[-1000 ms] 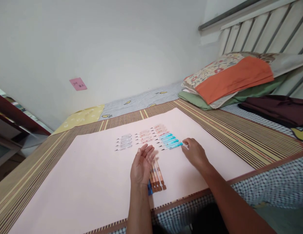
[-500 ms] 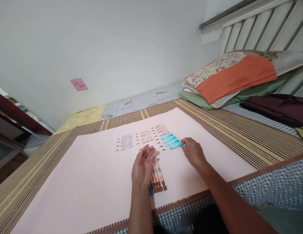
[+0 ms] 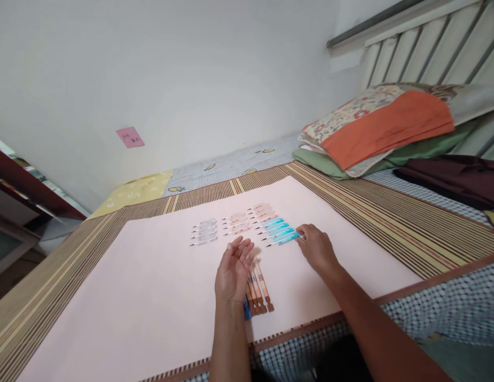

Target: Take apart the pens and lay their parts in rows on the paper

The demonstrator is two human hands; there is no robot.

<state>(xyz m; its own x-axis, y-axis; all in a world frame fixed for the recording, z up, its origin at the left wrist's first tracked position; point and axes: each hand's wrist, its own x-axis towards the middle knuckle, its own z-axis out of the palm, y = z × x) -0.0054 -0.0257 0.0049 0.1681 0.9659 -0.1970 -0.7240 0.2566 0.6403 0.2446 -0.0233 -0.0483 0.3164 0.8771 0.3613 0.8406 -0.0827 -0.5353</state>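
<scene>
My right hand point(image 3: 316, 245) pinches the rear end of the nearest blue pen point(image 3: 285, 239), which lies on the pink sheet point(image 3: 135, 286). Beyond it, several more blue pens point(image 3: 274, 226) lie in a slanted row, tips to the left. My left hand point(image 3: 233, 270) hovers palm up with fingers spread, holding nothing. Partly hidden behind it is a row of brown-and-cream pens point(image 3: 263, 292), with a dark blue item point(image 3: 247, 309) beside them. Clear pens point(image 3: 204, 232) and pale pens with a reddish pattern point(image 3: 236, 223) form further groups on the sheet.
A striped mat point(image 3: 350, 207) lies under the sheet. Folded bedding with an orange panel point(image 3: 390, 127) is piled at the back right, near dark maroon cloth point(image 3: 449, 178). A pink note point(image 3: 129, 137) sticks to the wall. The bed's front edge point(image 3: 298, 331) runs close to my forearms.
Both hands stay almost where they were, the right still at the end of the nearest blue pen. The view has shifted very slightly.
</scene>
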